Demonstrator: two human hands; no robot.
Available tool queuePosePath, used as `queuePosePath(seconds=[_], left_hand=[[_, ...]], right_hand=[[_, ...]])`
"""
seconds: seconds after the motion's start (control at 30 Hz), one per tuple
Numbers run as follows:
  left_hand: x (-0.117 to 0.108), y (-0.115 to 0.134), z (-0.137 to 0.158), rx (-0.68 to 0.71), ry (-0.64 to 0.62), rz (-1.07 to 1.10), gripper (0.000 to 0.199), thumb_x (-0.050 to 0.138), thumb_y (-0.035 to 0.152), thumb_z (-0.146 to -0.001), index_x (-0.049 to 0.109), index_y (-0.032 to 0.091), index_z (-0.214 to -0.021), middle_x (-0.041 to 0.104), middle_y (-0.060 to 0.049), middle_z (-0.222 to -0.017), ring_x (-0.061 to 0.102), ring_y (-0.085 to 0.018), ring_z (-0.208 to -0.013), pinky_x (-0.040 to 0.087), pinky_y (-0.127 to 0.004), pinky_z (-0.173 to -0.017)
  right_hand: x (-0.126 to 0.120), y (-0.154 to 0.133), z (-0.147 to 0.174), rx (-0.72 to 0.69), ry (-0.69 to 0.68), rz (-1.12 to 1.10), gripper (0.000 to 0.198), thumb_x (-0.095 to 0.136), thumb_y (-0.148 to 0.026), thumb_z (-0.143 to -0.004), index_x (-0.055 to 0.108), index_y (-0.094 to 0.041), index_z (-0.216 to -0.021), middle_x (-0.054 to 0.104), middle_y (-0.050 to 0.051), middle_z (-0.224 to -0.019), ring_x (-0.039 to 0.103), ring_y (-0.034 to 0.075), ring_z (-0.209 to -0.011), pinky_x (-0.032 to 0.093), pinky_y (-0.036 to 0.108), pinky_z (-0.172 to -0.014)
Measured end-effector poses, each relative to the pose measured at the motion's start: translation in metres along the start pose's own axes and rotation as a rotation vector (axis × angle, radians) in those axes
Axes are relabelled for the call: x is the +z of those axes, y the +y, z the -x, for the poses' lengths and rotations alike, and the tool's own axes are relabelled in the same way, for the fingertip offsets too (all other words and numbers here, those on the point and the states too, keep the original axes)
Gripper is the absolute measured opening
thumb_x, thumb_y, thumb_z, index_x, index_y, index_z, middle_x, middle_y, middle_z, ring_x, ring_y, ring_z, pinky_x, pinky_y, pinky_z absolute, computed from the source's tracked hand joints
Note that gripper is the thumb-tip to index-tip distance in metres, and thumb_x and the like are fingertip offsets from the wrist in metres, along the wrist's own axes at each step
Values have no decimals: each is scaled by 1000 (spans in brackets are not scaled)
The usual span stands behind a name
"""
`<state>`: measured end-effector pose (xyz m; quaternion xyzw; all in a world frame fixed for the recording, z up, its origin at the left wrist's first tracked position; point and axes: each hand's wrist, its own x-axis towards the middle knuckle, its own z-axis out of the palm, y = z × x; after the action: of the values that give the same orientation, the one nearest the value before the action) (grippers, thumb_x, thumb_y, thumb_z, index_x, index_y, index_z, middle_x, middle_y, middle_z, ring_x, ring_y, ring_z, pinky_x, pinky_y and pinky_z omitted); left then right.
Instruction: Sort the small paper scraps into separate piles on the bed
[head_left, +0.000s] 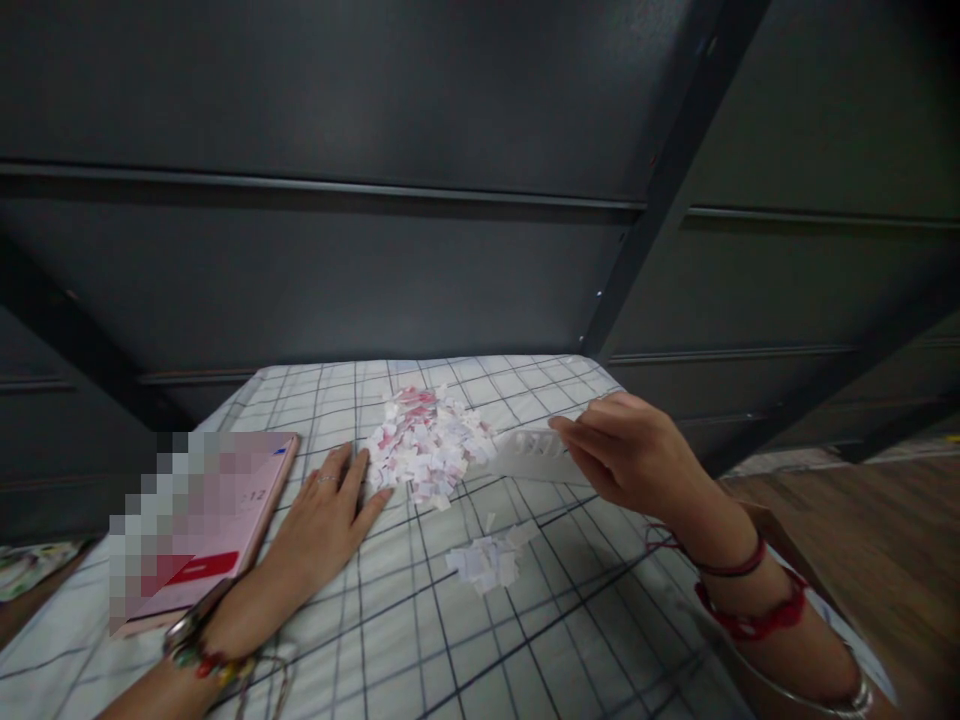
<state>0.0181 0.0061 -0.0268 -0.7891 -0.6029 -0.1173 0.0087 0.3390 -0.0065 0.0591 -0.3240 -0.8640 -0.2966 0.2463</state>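
A heap of small torn paper scraps [431, 450], white with some pink, lies on a checked cloth [405, 620]. My left hand [322, 515] rests palm down to the left of the heap, its fingers spread and the tips close to the scraps' edge. In my right hand [634, 450] is a flat white piece with a row of oval marks or slots [532, 455], pinched at its right end. Its left end reaches the heap's right side; its exact kind is unclear. Nearer to me sits a smaller pile of white scraps [491, 558].
A pink tablet or phone-like device [210, 530], partly blurred out, lies on the cloth at the left. Dark metal panels [390, 280] stand just behind the table's far edge. Wooden floor [877, 530] shows at the right.
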Motion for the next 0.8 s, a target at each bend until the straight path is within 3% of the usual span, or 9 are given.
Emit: queuePosePath(seconds=[0.1, 0.27, 0.43, 0.6, 0.7, 0.8], left_hand=[[2, -2, 0, 4, 2, 0, 60, 30, 49, -88, 42, 6, -128, 35, -21, -138, 32, -32, -128, 30, -46, -102], [3, -2, -1, 7, -30, -27, 63, 28, 48, -89, 39, 1, -130, 32, -24, -139, 28, -33, -130, 28, -46, -103], [1, 0, -1, -4, -21, -15, 61, 29, 48, -88, 41, 4, -130, 34, -22, -138, 32, -33, -128, 31, -47, -101], [0, 0, 0, 6, -10, -5, 59, 29, 48, -88, 41, 7, -129, 35, -20, -138, 31, -32, -128, 31, -46, -101], [2, -1, 0, 0, -2, -2, 60, 29, 48, -88, 41, 7, -129, 35, -20, -137, 33, -33, -127, 30, -47, -101], [3, -1, -1, 5, 4, 6, 60, 30, 48, -88, 42, 6, -128, 36, -21, -137, 33, -34, -127, 30, -48, -102]], right_hand=[[0, 1, 1, 28, 38, 6, 21, 40, -16, -87, 61, -15, -88, 48, -1, -56, 38, 13, -55, 31, 29, -56], [4, -5, -3, -43, 25, 14, 22, 39, -15, -88, 61, -14, -85, 46, -1, -54, 34, 12, -53, 29, 29, -55], [0, 2, 1, 29, -20, 36, 21, 41, -16, -87, 61, -15, -80, 47, -1, -54, 36, 12, -54, 29, 29, -56], [3, -3, -1, 5, 52, 15, 20, 40, -16, -87, 61, -14, -89, 47, -1, -55, 35, 12, -54, 28, 29, -55], [5, -4, -2, -13, 17, 2, 23, 38, -15, -87, 61, -14, -87, 47, -1, -55, 35, 12, -53, 29, 29, -55], [1, 4, 2, 58, -67, 13, 24, 39, -17, -87, 61, -15, -79, 48, -1, -54, 37, 13, -53, 30, 29, -57]])
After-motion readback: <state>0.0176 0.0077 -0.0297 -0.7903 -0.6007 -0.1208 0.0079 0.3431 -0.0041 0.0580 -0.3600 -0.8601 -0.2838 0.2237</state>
